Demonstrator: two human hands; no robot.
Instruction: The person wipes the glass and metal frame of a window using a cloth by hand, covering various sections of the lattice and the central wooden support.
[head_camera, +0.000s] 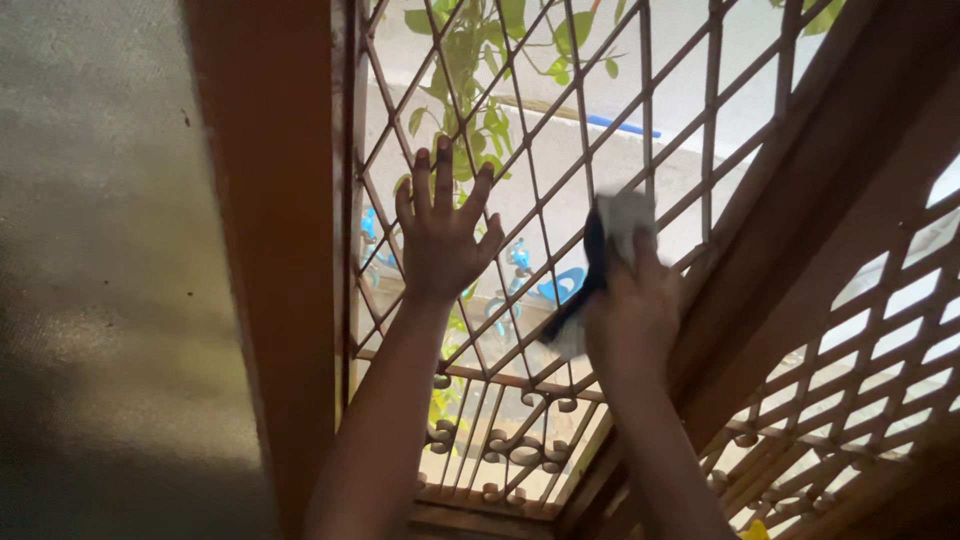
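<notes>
My left hand (441, 235) is raised with fingers spread, pressed flat against an orange-brown metal window grille (560, 120) with a diamond lattice. My right hand (632, 305) is held up beside it and grips a crumpled cloth (612, 232), white with a dark part, against the bars of the same grille. Both forearms reach up from the bottom of the view.
An orange-brown window frame post (265, 250) stands left of the grille, with frosted glass (100, 230) beyond it. A second lattice panel (880, 330) angles off at the right. Scrollwork (510, 445) fills the grille's lower band. Green leaves (470, 60) and a blue object (555, 285) show outside.
</notes>
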